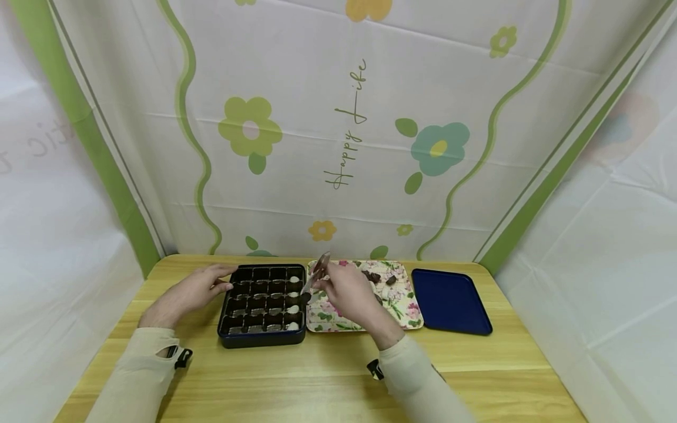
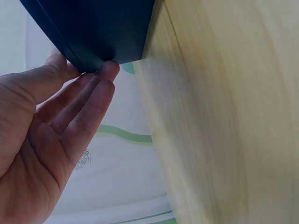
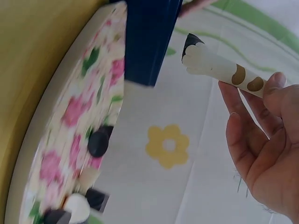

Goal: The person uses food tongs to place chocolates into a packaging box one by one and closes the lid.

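Observation:
A dark blue box (image 1: 261, 339) holds a brown tray of small compartments. White pieces (image 1: 293, 309) sit down its right-hand column. My left hand (image 1: 205, 286) rests at the box's left edge near the back corner; in the left wrist view its fairly straight fingers (image 2: 88, 116) touch the box wall (image 2: 103, 32). My right hand (image 1: 351, 294) pinches cat-paw tongs (image 1: 317, 271) with brown spots. A dark, chocolate-like piece (image 3: 190, 42) shows at the tongs' paw tip (image 3: 198, 58). In the head view that tip is at the box's right rim.
Beside the box lies a flower-patterned tray (image 1: 322, 320) with several dark and white pieces (image 1: 391, 280) on it. Farther right is a flat blue lid (image 1: 449, 301). All stand on a wooden table (image 1: 296, 382), with a printed curtain (image 1: 296, 194) behind.

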